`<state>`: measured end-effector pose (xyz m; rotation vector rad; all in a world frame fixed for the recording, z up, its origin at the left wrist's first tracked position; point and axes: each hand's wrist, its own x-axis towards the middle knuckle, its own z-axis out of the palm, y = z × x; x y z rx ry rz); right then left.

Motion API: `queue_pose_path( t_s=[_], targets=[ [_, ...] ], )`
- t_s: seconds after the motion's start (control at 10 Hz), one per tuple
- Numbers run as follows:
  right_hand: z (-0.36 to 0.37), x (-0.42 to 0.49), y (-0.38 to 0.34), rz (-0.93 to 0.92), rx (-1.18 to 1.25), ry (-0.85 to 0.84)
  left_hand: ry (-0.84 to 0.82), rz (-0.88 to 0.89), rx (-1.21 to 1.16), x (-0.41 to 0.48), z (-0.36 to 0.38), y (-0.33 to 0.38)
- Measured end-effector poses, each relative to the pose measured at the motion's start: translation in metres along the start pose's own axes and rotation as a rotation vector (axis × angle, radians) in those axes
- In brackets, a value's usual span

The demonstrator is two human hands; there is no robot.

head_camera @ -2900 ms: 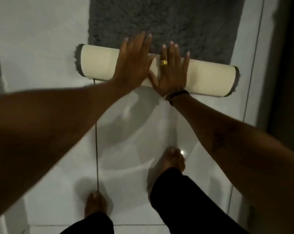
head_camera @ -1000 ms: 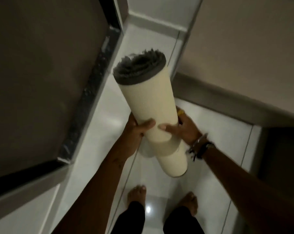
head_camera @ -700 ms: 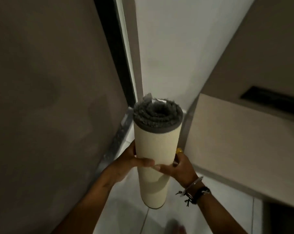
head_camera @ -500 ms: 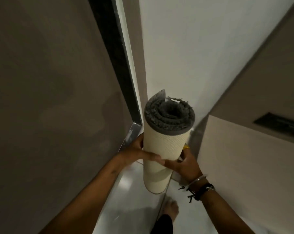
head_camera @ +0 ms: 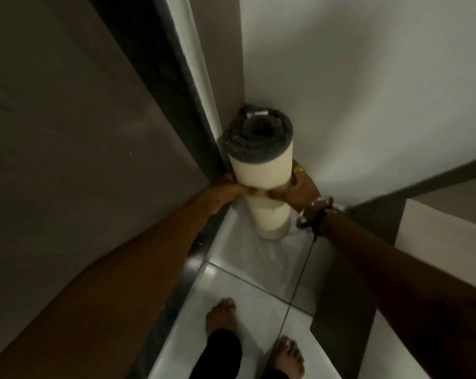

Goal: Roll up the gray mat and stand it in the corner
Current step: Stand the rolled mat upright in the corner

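Note:
The gray mat [head_camera: 261,170] is rolled into a tight tube with its cream backing outward and gray pile showing at the top end. It stands upright in the corner, its lower end on the white floor tile. My left hand [head_camera: 232,188] grips the roll's left side about halfway down. My right hand [head_camera: 299,190], with a gold ring and wrist bands, wraps around the right side at the same height. The thumbs nearly meet at the front.
A dark brown door [head_camera: 81,132] with a black frame edge [head_camera: 176,86] lies to the left, and a white wall [head_camera: 354,91] forms the corner's right side. A gray skirting [head_camera: 376,220] runs along the right. My bare feet [head_camera: 223,315] stand on the glossy tiles below.
The rolled mat, carried upright in both hands, has moved forward and down into the corner, and its bottom end now rests on the floor.

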<state>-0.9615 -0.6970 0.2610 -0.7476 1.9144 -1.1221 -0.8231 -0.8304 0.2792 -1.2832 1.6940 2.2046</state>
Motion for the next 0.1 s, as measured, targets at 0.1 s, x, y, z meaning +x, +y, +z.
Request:
queue_pose_path(
  t_s=[0.1],
  targets=[
    [0.0130,0.0152,0.0059,0.012,0.014,0.020,0.028,-0.041,0.081,-0.0070,0.0134,-0.0556]
  ],
)
